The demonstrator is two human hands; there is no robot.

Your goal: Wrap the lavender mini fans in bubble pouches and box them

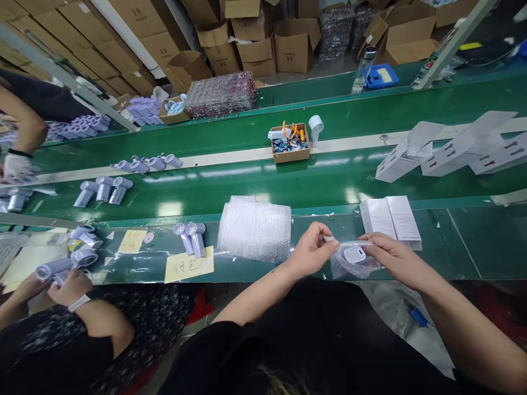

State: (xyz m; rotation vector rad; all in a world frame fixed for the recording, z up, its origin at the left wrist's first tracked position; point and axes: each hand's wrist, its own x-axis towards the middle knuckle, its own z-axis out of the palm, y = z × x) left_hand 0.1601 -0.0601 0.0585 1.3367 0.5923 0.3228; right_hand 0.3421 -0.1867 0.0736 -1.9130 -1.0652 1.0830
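Note:
A clear plastic bag [341, 265] with a white rounded piece [354, 254] inside is held between my hands over the near edge of the bench. My left hand [313, 249] pinches the bag's left edge between thumb and fingers. On the other side, my right hand [389, 255] grips the bag's right edge. What else the bag contains is hard to make out. To the left of my hands lies a stack of bubble wrap sheets [255, 230]. Two white boxes [389, 216] stand just beyond my right hand.
Two lilac handheld fans [193, 238] lie on a yellow note [189, 266] at left. A green conveyor [197, 192] runs behind, bearing more fans, a carton of small parts [290, 153] and open white boxes [407, 151]. A co-worker's hands [69, 288] hold a fan at far left.

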